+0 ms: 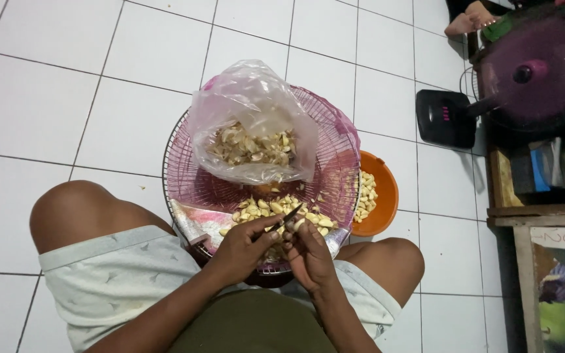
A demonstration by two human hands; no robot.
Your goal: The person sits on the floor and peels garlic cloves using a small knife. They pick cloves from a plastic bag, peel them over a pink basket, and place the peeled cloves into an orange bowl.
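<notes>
My left hand grips a small dark-bladed knife, its tip pointing up and right. My right hand pinches a garlic clove right against the blade. Both hands hover over the near edge of a round pink wire grille resting on my lap. A pile of garlic cloves lies on the grille just beyond my fingers. Further back on the grille sits a clear plastic bag holding garlic pieces and skins.
An orange bowl with peeled cloves stands on the white tiled floor at the grille's right. My bare knees flank the grille. A running fan with a black base and wooden furniture occupy the right side. Someone's foot shows at top right.
</notes>
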